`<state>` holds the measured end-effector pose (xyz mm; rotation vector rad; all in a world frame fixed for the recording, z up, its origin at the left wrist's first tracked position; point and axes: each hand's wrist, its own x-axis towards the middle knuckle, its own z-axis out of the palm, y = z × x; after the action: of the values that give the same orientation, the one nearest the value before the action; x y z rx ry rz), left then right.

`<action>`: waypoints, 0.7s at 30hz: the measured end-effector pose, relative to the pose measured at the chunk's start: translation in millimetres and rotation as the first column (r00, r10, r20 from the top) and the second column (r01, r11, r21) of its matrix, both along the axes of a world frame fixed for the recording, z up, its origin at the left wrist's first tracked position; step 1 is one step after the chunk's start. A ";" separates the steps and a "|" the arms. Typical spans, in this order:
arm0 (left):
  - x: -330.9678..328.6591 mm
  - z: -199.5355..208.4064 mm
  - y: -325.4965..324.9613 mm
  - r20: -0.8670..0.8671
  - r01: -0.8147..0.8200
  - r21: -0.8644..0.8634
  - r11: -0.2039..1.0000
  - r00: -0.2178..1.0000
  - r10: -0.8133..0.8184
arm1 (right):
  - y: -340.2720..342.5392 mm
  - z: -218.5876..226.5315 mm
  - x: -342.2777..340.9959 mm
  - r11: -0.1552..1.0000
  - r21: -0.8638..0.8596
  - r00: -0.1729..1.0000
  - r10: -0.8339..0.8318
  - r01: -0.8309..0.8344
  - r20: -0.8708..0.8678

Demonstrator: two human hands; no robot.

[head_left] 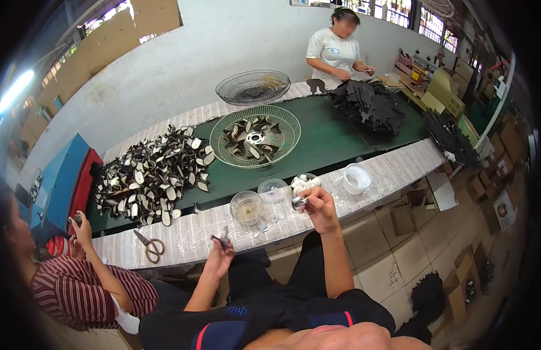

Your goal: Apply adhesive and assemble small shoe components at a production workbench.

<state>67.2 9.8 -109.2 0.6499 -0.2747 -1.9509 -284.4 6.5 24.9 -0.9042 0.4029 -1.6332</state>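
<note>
Head view, left to right: a heap of flat black-and-pale sole-shaped cutouts (151, 175) lies on the green belt (334, 137), and scissors (149, 245) rest on the paper-covered table edge (183, 233). The left hand (219, 256) is closed on a small dark piece (220, 240) held just above that edge. Beside it stand a clear glass jar (246, 207) of cloudy liquid and a wire fan guard (255, 136) used as a tray. The right hand (318, 205) pinches a small shiny tool (299, 202) by a jar of white wads (305, 183). Judging by this, dabbing or coating the piece is in hand; bringing tool and piece together calls for a steady, light touch.
</note>
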 end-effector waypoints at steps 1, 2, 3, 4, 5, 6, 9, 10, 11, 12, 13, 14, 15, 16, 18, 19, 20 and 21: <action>-1.5 -0.7 14.4 -0.010 0.081 0.015 0.997 0.997 -0.081 | 6.8 -5.0 -2.3 1.000 0.000 1.000 0.006 -0.006 -0.006; -4.3 12.3 27.4 0.084 0.170 0.044 0.985 0.981 -0.173 | 12.7 -9.0 -1.7 0.998 0.051 0.999 -0.026 0.028 -0.031; -7.7 27.7 42.3 0.176 0.252 0.083 0.964 0.949 -0.263 | 20.2 -13.6 -0.4 0.993 0.103 0.997 -0.056 0.061 -0.056; -12.0 38.0 52.3 0.193 0.360 0.051 0.932 0.912 -0.363 | 29.8 -16.8 2.0 0.981 0.162 0.992 -0.091 0.104 -0.086; -17.2 47.1 59.8 0.214 0.463 0.019 0.886 0.864 -0.455 | 39.5 -20.3 4.4 0.971 0.202 0.989 -0.111 0.130 -0.102; -22.7 56.3 66.9 0.240 0.550 -0.030 0.835 0.814 -0.528 | 49.6 -28.5 2.4 0.956 0.258 0.990 -0.123 0.138 -0.072; -48.2 64.6 79.7 0.286 0.635 -0.059 0.770 0.750 -0.597 | 85.8 -60.2 11.5 0.917 0.348 0.978 -0.209 0.195 0.001; -56.6 55.6 79.8 0.279 0.641 -0.116 0.758 0.754 -0.595 | 95.6 -68.4 10.8 0.894 0.376 0.959 -0.279 0.242 0.046; -67.1 56.4 79.5 0.279 0.657 -0.135 0.742 0.744 -0.608 | 107.7 -71.4 14.6 0.870 0.413 0.946 -0.319 0.269 0.056; -75.6 55.2 77.6 0.255 0.672 -0.123 0.731 0.733 -0.631 | 119.3 -77.9 15.8 0.856 0.440 0.944 -0.325 0.269 0.055; -82.8 53.5 75.5 0.232 0.682 -0.110 0.723 0.725 -0.648 | 127.9 -82.0 17.1 0.846 0.466 0.948 -0.315 0.261 0.040; -91.4 52.9 72.1 0.226 0.676 -0.117 0.728 0.732 -0.643 | 135.8 -85.1 17.2 0.839 0.481 0.951 -0.307 0.253 0.034; -99.9 53.7 67.9 0.199 0.697 -0.104 0.709 0.714 -0.672 | 141.4 -86.5 17.0 0.831 0.497 0.952 -0.303 0.248 0.032; -105.7 57.0 62.8 0.178 0.723 -0.086 0.685 0.688 -0.704 | 142.9 -86.8 15.8 0.831 0.498 0.950 -0.309 0.250 0.038; -122.7 71.1 51.9 0.264 0.737 -0.167 0.655 0.673 -0.691 | 147.1 -85.2 8.8 0.820 0.477 0.942 -0.331 0.316 -0.055; -123.9 76.8 46.7 0.339 0.745 -0.248 0.619 0.665 -0.665 | 144.9 -81.6 4.8 0.820 0.456 0.937 -0.330 0.345 -0.115; -118.6 75.9 41.4 0.385 0.769 -0.271 0.579 0.638 -0.667 | 145.9 -79.6 10.0 0.823 0.450 0.936 -0.338 0.346 -0.100; -122.1 78.1 38.7 0.381 0.746 -0.283 0.602 0.664 -0.643 | 141.1 -74.6 1.9 0.830 0.436 0.936 -0.336 0.347 -0.105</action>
<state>-54.9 48.5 -31.1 0.5209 -1.2471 -2.4347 -282.5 147.7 -49.7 -0.5150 0.9638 -1.7465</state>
